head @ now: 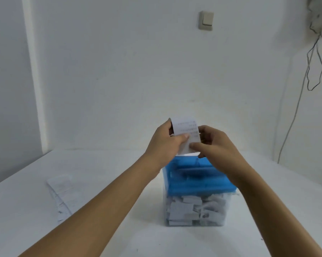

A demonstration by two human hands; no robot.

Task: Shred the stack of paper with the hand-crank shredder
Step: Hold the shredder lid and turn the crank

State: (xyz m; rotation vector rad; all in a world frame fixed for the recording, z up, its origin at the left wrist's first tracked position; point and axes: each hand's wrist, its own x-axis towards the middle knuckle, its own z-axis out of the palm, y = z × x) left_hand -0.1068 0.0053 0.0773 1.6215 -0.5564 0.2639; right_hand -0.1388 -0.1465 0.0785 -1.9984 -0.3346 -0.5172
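A shredder with a blue top [195,179] and a clear bin [195,210] full of white paper strips stands in the middle of the white table. Above its top, both hands hold one printed sheet of paper [187,129] upright. My left hand [165,140] pinches the sheet's left edge with thumb in front. My right hand [212,143] pinches its right edge lower down. The sheet's bottom edge hangs just over the blue top. A stack of paper [60,193] lies flat on the table to the left. The crank is not visible.
The white table [119,229] runs to a white wall behind. A light switch [206,20] sits on the wall. Dark and grey cables [312,67] hang down the wall at the right, reaching the table's far right edge.
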